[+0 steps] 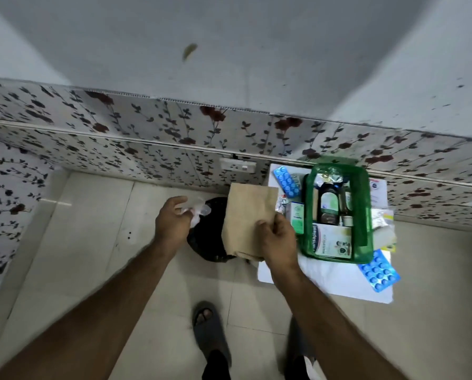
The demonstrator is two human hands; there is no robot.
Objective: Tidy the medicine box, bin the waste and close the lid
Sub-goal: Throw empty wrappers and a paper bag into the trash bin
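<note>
The green see-through medicine box [363, 215] stands open on a white table [325, 281], with bottles and cartons inside. My right hand [277, 239] grips a brown paper bag [248, 215] at its lower right edge, holding it over a black-lined bin [204, 242] on the floor. My left hand [173, 218] hovers above the bin's left rim, with crumpled clear plastic waste [197, 212] at its fingers. Blue pill strips lie at the table's back left [286, 182] and front right [378, 271].
A floral-papered wall with a white socket [237, 165] runs behind the bin and table. Loose packets [382, 220] lie right of the box. My sandalled foot [210, 327] stands on the tiled floor below the bin.
</note>
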